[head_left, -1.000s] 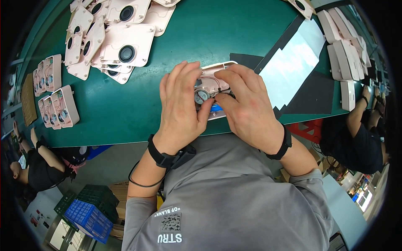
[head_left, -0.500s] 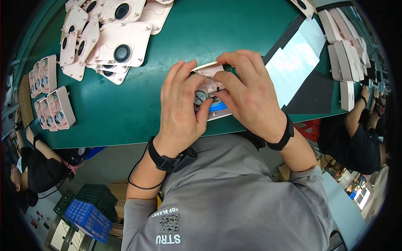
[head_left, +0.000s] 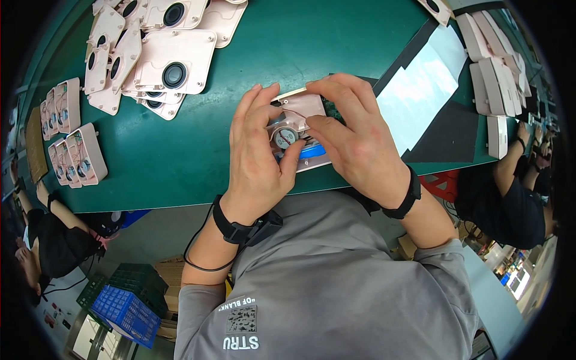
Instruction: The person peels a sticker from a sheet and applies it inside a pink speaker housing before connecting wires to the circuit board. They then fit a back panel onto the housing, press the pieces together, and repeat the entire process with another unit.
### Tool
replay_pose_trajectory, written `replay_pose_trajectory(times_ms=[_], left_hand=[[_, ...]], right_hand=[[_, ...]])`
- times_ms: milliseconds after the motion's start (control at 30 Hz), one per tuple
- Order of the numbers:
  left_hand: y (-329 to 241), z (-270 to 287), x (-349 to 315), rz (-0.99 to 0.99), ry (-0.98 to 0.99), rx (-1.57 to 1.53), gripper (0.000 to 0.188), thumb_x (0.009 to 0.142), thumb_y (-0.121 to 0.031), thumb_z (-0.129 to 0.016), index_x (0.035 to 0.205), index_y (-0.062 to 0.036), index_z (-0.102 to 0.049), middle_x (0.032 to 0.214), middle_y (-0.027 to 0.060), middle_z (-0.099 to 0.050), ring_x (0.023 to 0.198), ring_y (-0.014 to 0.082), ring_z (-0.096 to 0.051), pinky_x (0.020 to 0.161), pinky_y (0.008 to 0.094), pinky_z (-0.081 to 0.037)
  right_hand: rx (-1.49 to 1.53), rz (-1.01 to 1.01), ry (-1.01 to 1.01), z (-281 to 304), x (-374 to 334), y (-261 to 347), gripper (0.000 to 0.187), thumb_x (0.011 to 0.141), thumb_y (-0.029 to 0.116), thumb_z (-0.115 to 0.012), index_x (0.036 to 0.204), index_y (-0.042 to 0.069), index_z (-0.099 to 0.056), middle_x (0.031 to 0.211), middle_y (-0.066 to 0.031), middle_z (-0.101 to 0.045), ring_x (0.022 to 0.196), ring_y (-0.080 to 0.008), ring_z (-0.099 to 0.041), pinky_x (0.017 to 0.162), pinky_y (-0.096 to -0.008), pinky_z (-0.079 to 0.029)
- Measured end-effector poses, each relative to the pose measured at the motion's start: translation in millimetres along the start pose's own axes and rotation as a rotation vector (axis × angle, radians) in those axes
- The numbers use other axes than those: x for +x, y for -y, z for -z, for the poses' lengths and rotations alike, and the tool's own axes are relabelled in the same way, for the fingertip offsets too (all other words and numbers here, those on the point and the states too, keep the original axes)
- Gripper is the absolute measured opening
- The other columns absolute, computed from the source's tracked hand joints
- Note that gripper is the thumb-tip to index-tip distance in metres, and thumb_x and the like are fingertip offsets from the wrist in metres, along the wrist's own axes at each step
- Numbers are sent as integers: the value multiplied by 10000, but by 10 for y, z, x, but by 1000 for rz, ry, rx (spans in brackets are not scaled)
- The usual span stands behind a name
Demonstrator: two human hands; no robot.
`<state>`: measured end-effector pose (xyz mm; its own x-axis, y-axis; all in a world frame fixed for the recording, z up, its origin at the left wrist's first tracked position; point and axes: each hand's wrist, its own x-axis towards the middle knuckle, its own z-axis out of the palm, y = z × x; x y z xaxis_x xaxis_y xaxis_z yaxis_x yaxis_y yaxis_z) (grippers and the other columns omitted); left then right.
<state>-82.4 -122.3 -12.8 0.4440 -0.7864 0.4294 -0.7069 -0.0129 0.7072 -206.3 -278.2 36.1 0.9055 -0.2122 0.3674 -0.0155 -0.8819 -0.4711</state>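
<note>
Steadied the pink housing [head_left: 307, 105] over the front middle of the bench [head_left: 180, 150] with left fingers [head_left: 260, 117] half-curled around one end, and curved right fingers [head_left: 327, 127], with opening and hold impossible to tell, over inner wiring [head_left: 294, 112], seemingly arranging it and needing careful tucking next.

A smooth dark-green bench [head_left: 162, 150] carried a heap of pale pink rectangular panels [head_left: 157, 55] with round black discs, open pale pink casings [head_left: 96, 157] at left, flat black sheets [head_left: 447, 135] and pale box-shaped pieces [head_left: 493, 84] at right.
</note>
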Motion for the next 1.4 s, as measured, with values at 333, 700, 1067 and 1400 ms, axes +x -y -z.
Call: replay_pose_trajectory(times_ms=[333,700,1067,1400], left_hand=[[-28,73,45,-23,75,103,600,831,13,-788,1376,-105,-566,1562,273,-473,1440,544,-443,1154,590,-408],[-47,51,52,-9,73,77,488,812,16,-790,1267,-102,-655,1565,268,-470,1444,540,-429,1156,597,-405],[-41,41,5,19,59,91,359,813,-1,-788,1148,-105,-710,1576,262,-475,1459,530,-421,1168,593,-376],[-57,36,14,-4,94,131,243,807,-42,-786,1004,-176,-837,1613,238,-477,1487,502,-398,1169,614,-337]], right_hand=[[467,-320,50,435,-29,-130,236,777,27,-814,1007,-2,-771,1431,-140,-599,1343,-388,-539,1030,-452,-539],[-124,130,417,674,36,-20,254,795,109,-783,1033,22,-767,1381,-160,-618,1319,-337,-551,1019,-423,-524],[-174,123,513,508,76,-72,147,822,60,-766,938,-4,-701,1191,-107,-659,1042,-279,-627,835,-380,-553],[-31,-71,-52,36,-214,-21,199,798,2,-815,975,20,-726,1083,-81,-672,862,-263,-634,641,-383,-542]])
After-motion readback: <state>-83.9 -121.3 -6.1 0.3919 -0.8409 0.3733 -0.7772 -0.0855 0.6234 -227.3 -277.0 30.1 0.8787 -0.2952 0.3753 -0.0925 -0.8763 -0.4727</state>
